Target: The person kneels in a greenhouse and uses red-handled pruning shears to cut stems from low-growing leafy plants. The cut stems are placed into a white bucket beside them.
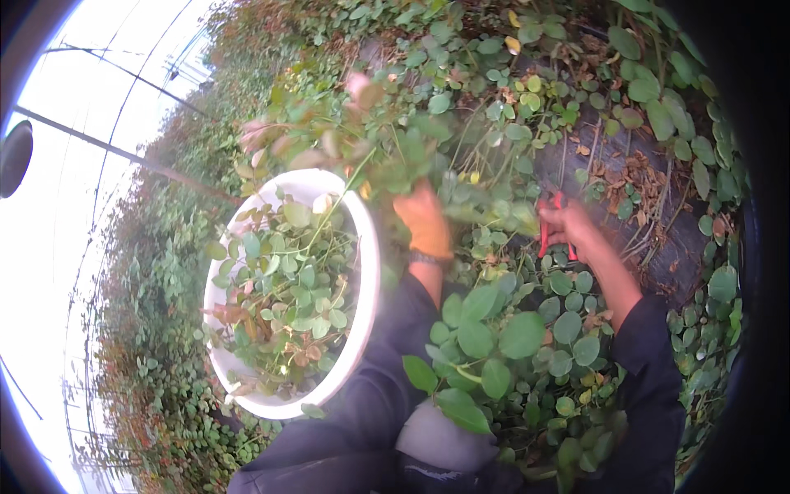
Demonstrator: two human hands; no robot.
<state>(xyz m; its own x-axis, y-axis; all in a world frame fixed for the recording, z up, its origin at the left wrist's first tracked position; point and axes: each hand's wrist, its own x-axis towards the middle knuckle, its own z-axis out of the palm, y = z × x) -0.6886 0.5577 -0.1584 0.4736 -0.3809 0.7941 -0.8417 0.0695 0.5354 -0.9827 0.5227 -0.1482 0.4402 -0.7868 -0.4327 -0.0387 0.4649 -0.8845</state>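
My left hand (427,223), in an orange glove, is closed around leafy rose stems (401,145) just right of a white tub. Hand and stems are both blurred, and pinkish young leaves show at the stems' far end. My bare right hand (574,223) holds pruning shears with red handles (544,238), low among the plants. Their blades are hard to make out against the foliage. The white tub (369,290) leans by my leg, and cut leafy stems (296,278) lie heaped in it.
Dense rose bushes (154,364) run along the left. Dark ground sheeting (666,247) with dry brown leaves (642,179) shows at right. Broad leaves (487,333) rise close before my knees. A greenhouse frame (129,154) stands at upper left.
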